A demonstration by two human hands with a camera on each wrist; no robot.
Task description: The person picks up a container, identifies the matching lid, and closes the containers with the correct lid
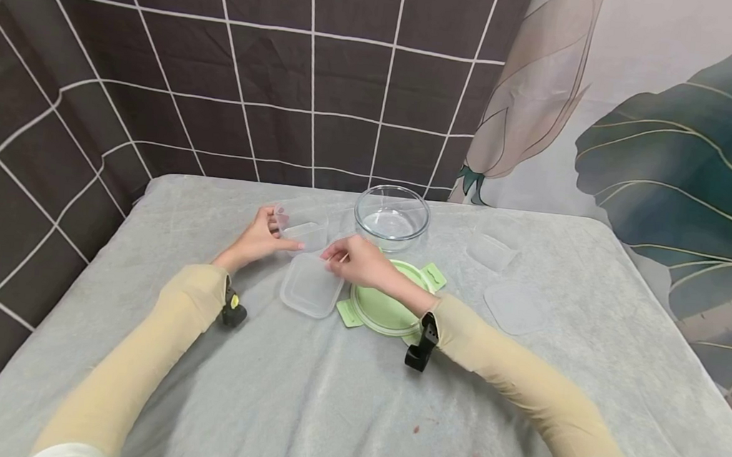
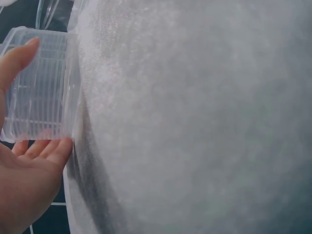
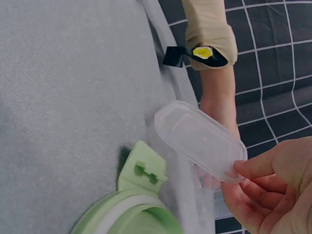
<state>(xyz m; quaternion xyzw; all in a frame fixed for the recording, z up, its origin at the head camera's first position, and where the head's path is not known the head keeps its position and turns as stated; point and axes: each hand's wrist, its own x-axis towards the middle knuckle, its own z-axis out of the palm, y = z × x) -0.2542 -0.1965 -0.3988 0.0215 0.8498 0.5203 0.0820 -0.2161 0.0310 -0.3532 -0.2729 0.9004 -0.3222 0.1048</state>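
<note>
My left hand (image 1: 254,239) holds a clear plastic food container (image 1: 309,233) at its left side, the thumb at the near side and the fingers behind. In the left wrist view, the thumb lies over the ribbed container (image 2: 46,92) and the fingertips support its edge. Between thumb and fingers, my right hand (image 1: 363,262) pinches a corner of a translucent lid (image 1: 311,290). The lid is just in front of the container. In the right wrist view, this lid (image 3: 197,139) is tilted, and the left hand is partly hidden behind it.
A round green lid (image 1: 384,307) with side clips lies under my right forearm. Behind it stands a round glass bowl (image 1: 392,220). To the right are a second clear container (image 1: 492,251) and a second translucent lid (image 1: 515,307). A grey cloth covers the table (image 1: 300,403).
</note>
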